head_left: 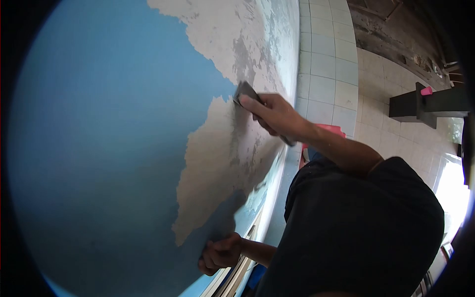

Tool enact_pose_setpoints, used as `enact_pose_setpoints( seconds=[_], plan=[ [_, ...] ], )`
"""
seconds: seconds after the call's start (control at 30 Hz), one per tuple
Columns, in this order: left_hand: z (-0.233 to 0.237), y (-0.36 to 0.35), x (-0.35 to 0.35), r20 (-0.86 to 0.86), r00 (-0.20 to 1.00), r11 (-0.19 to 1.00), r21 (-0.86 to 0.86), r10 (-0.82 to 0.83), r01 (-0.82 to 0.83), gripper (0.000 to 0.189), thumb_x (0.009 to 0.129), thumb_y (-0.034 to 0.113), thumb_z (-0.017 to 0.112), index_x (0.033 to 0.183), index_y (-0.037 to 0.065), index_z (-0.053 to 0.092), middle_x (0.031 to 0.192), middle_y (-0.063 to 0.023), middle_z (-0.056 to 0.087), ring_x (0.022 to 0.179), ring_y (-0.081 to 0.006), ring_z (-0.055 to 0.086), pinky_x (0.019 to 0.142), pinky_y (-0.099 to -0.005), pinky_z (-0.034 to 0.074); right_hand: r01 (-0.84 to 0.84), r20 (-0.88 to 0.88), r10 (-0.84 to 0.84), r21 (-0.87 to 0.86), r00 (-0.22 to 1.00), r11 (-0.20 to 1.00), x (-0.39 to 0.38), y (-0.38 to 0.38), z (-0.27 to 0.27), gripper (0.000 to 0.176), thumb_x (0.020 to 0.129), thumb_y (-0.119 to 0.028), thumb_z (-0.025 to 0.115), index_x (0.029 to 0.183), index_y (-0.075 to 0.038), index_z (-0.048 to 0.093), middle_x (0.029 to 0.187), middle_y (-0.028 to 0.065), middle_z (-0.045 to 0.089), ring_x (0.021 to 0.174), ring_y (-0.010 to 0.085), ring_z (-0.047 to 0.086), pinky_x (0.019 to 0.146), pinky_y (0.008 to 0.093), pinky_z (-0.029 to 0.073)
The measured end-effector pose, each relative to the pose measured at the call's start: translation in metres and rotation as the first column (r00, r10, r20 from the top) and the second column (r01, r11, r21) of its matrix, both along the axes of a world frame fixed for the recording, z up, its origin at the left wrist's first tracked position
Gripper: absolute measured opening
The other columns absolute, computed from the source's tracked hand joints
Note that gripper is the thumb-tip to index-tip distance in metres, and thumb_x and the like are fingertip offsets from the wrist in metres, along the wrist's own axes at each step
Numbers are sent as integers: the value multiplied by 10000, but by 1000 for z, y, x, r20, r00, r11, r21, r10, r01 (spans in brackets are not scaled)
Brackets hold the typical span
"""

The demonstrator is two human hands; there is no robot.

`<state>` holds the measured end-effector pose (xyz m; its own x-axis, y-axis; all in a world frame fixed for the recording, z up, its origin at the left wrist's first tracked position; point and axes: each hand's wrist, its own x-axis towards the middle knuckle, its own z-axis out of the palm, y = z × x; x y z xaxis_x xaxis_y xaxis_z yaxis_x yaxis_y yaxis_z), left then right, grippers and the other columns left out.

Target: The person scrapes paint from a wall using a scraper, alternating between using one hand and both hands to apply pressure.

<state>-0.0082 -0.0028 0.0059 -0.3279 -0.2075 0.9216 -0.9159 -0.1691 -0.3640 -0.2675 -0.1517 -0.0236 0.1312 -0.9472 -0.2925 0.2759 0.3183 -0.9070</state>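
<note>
My right hand [269,114] is closed around a dark, flat scraper [244,91], with the thumb along it. The tool lies against the wall at the border between blue paint [118,109] and a bare, whitish patch [208,153]. Lower in the view, my left hand [220,255] is curled into a fist close to the blue wall surface. Nothing can be seen sticking out of it. Patches of leftover paint and rough plaster show beyond my right hand.
Pale tiles [321,64] run beside the wall. A red plastic object [330,129] is partly hidden behind my right forearm. A dark table or bench [445,101] with a pink cup [426,91] stands at the far right. Long, light strips [232,282] lie below my left wrist.
</note>
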Motion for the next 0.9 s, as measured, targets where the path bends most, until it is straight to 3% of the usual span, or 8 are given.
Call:
enact_pose_setpoints(
  seconds=[0.2, 0.33, 0.57, 0.73, 0.83, 0.9],
  plan=[
    [1, -4, 2, 8, 1000, 1000, 0, -22, 22, 185, 913, 159, 480, 805, 30, 555, 739, -44, 557, 753, -201, 500, 825, -396, 391, -48, 38, 46, 34, 998, 998, 4, 2, -17, 592, 902, -616, 543, 794, -35, 575, 582, -17, 455, 456, 42, 415, 384, 208, 331],
    [-1, -3, 1, 6, 1000, 1000, -15, -4, 4, 180, 910, 152, 476, 801, 31, 553, 729, -40, 559, 740, -197, 500, 834, -397, 391, 30, -49, -33, -70, 998, 997, -3, -8, 5, 596, 904, -616, 538, 801, -30, 579, 583, -11, 471, 461, 50, 440, 386, 215, 353],
    [1, -1, 0, -5, 1000, 1000, 9, -27, 27, 183, 907, 150, 473, 789, 31, 546, 724, -42, 564, 734, -195, 505, 845, -400, 394, -25, 15, 25, 37, 1000, 999, 4, 0, -15, 599, 890, -652, 527, 767, -65, 549, 591, -17, 475, 446, 52, 448, 377, 212, 351],
    [-3, -1, 2, 3, 1000, 1000, -5, -31, 31, 186, 907, 152, 474, 787, 30, 549, 724, -45, 565, 743, -194, 513, 845, -400, 393, 73, 7, -73, -47, 997, 996, 5, -8, -15, 565, 904, -630, 533, 765, -83, 516, 512, -62, 385, 385, 22, 325, 344, 209, 256],
    [0, -3, 2, -1, 999, 999, -13, -40, 40, 181, 907, 149, 476, 792, 31, 550, 726, -47, 565, 744, -197, 514, 842, -400, 394, 8, -1, -8, 5, 1000, 1000, 5, 1, -20, 627, 892, -650, 526, 793, -31, 553, 578, -7, 469, 432, 48, 436, 364, 214, 339],
    [-2, -2, 2, -3, 999, 999, -8, -37, 37, 176, 906, 147, 479, 794, 32, 551, 729, -48, 564, 749, -201, 514, 840, -401, 394, 37, 8, -37, -39, 999, 999, 2, -3, -12, 658, 894, -655, 518, 827, -2, 574, 577, -12, 463, 431, 44, 424, 364, 210, 333]
  ],
)
